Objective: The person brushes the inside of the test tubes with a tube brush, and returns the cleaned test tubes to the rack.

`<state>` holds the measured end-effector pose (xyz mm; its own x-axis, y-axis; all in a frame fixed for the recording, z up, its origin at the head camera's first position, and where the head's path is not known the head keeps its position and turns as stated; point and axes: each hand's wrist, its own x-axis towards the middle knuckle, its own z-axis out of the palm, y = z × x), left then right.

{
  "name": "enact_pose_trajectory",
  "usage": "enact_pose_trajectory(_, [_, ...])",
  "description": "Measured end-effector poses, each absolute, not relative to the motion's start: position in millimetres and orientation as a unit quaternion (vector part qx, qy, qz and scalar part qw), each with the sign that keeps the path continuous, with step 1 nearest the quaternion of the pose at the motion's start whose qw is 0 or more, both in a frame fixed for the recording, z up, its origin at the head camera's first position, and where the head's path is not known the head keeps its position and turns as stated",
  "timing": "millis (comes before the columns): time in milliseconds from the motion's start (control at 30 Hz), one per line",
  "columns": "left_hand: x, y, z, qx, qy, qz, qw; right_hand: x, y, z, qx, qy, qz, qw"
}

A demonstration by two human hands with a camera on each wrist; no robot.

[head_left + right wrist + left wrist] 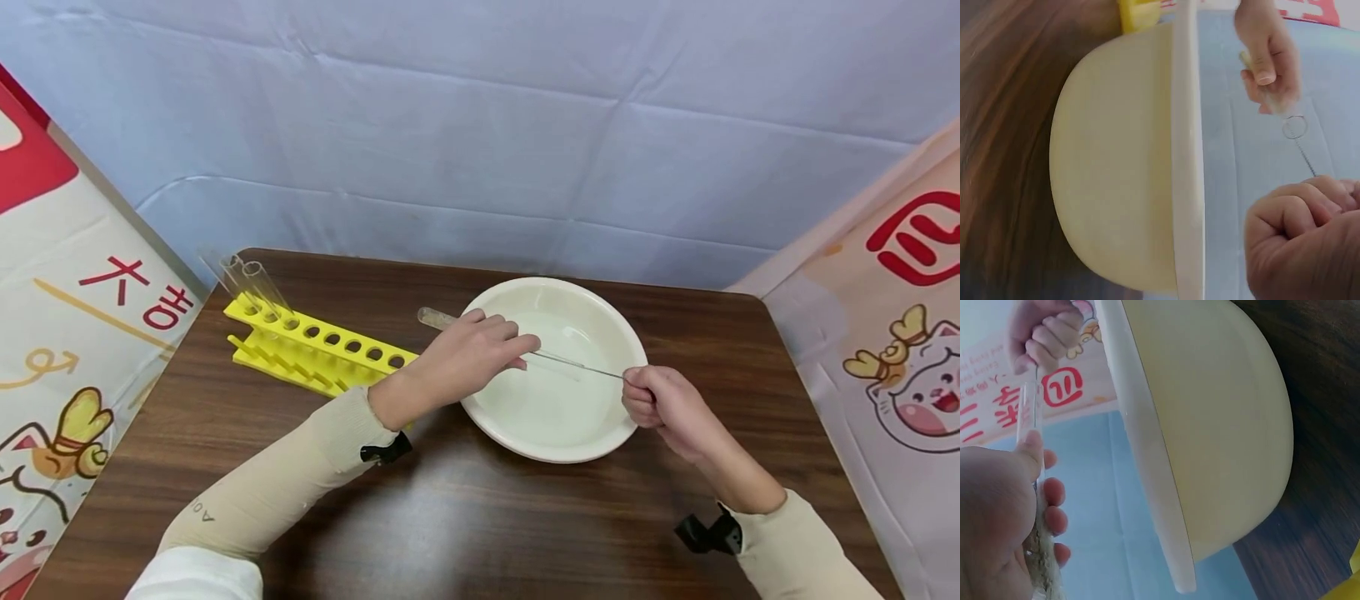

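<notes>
Above the white basin (555, 425), my left hand (472, 354) grips a clear glass test tube (435, 317), its rounded end sticking out to the left past the rim. Pale bristles of a test tube brush (1041, 562) show inside the tube in the left wrist view. My right hand (667, 404) holds the brush's thin twisted-wire handle (603, 372) in curled fingers, at the basin's right rim. From the tube's mouth (1295, 127) the wire runs straight to that hand. My left palm and fingers hide the tube's middle.
Left of the basin stands a yellow test tube rack (322, 342) with several clear test tubes (262, 287) upright at its far left end. The dark wooden table (480, 525) carries everything. A pale blue cloth (480, 150) hangs behind the table, with printed panels at both sides.
</notes>
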<state>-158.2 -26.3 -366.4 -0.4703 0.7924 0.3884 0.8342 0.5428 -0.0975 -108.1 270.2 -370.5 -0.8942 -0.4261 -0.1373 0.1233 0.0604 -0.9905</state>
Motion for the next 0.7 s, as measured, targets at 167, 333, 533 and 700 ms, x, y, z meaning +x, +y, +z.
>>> enact_pose_trajectory(167, [-159.4, -28.1, -367.7, -0.475, -0.857, -0.047, 0.197, -111.7, 274.7, -372.0, -0.107, 0.633, -0.713, 0.280])
enact_pose_trajectory(333, [-160.6, -29.5, -367.5, -0.478, -0.853, -0.033, 0.208, -112.9, 277.5, -371.8, -0.107, 0.607, -0.725, 0.307])
enact_pose_trajectory(533, [-162.3, -30.9, -365.7, -0.478, -0.852, -0.037, 0.209, -113.1, 279.3, -370.0, -0.097, 0.594, -0.735, 0.314])
enact_pose_trajectory(700, [-163.2, -32.8, -366.3, -0.474, -0.855, -0.043, 0.205, -114.2, 279.9, -371.8, -0.103, 0.577, -0.748, 0.311])
